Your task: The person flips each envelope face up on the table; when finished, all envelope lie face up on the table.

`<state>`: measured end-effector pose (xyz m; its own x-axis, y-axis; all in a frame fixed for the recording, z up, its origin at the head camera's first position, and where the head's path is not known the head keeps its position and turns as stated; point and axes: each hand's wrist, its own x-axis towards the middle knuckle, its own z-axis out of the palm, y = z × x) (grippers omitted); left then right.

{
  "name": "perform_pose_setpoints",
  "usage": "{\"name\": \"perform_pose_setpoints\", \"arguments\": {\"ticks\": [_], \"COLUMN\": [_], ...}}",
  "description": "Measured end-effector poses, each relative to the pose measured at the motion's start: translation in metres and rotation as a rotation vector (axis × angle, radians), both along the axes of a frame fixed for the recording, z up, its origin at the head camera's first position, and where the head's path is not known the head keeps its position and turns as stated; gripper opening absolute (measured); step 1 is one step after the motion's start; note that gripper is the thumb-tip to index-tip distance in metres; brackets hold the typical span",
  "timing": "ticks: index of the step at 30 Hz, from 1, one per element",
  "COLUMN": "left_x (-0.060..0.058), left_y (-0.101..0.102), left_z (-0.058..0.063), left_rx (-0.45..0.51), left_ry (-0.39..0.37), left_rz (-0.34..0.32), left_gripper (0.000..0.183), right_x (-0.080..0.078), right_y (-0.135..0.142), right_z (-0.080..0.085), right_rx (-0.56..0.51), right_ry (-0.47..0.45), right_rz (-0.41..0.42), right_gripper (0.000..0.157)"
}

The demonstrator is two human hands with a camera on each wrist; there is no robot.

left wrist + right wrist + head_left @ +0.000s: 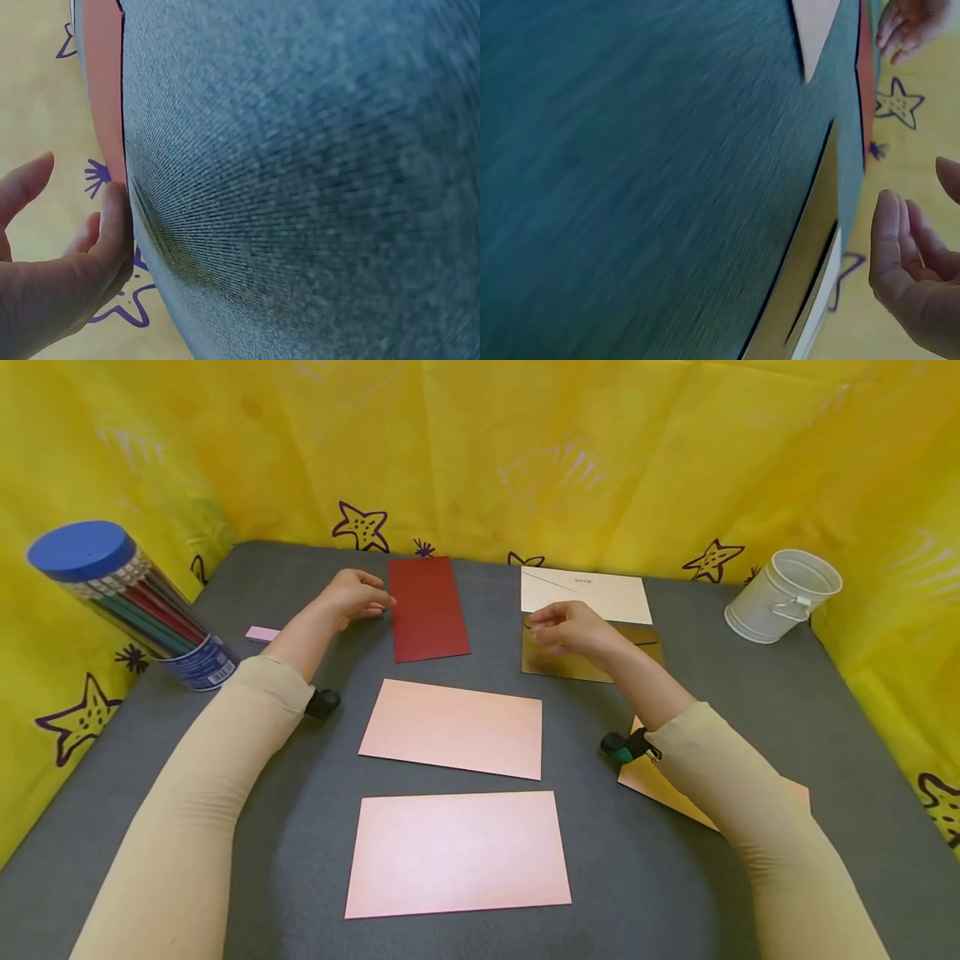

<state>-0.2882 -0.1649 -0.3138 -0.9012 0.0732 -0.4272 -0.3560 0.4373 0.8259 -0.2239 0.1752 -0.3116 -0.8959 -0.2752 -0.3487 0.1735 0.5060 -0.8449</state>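
Note:
A red envelope lies upright to my view at the back of the dark table. My left hand is at its left edge, fingers loosely bent, the fingertips appearing to touch that edge; in the left wrist view the thumb stands apart from the fingers. Over a gold envelope hovers my right hand, holding nothing, with a gap between thumb and fingers in the right wrist view. A white envelope lies just behind the gold one. Two pale pink envelopes lie one before the other in the middle.
Under the right forearm lies a partly hidden orange-gold envelope. At the left stands a tub of pencils with a blue lid, near a small pink strip. A white metal bucket is at the back right. Yellow cloth surrounds the table.

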Motion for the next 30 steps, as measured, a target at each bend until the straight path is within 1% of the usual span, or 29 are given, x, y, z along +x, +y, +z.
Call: {"name": "perform_pose_setpoints", "arguments": {"ticks": [4, 7, 10, 12, 16, 17, 19, 23, 25, 30], "left_x": [0.002, 0.005, 0.007, 0.008, 0.01, 0.01, 0.011, 0.014, 0.014, 0.014], "left_y": [-0.001, 0.001, 0.005, 0.006, 0.007, 0.008, 0.009, 0.013, 0.014, 0.018], "left_z": [-0.003, -0.005, -0.005, -0.004, -0.002, -0.001, 0.0, 0.002, 0.003, 0.002], "left_rx": [0.013, 0.004, -0.005, -0.004, 0.029, 0.035, 0.044, 0.046, 0.049, 0.061], "left_ry": [-0.029, -0.037, -0.058, -0.074, -0.102, -0.109, -0.127, -0.152, -0.158, -0.173], "left_rz": [-0.009, 0.001, 0.016, 0.038, 0.075, 0.079, 0.077, 0.069, 0.068, 0.074], "left_gripper": [0.069, 0.065, 0.061, 0.052, 0.024, 0.019, 0.016, 0.016, 0.02, 0.044], "right_x": [-0.009, -0.015, -0.018, -0.02, -0.024, -0.025, -0.027, -0.031, -0.032, -0.031], "right_y": [-0.025, -0.04, -0.048, -0.052, -0.059, -0.06, -0.064, -0.071, -0.074, -0.08], "right_z": [-0.001, -0.002, -0.002, -0.003, -0.005, -0.006, -0.008, -0.012, -0.013, -0.013], "right_rx": [-0.001, 0.004, 0.012, 0.016, 0.014, 0.015, 0.012, 0.004, 0.001, -0.018], "right_ry": [-0.014, -0.026, -0.033, -0.035, -0.052, -0.06, -0.09, -0.145, -0.161, -0.188], "right_rz": [0.026, 0.055, 0.07, 0.078, 0.078, 0.078, 0.071, 0.054, 0.044, 0.033], "right_gripper": [0.047, 0.048, 0.048, 0.048, 0.048, 0.048, 0.048, 0.046, 0.044, 0.042]}}
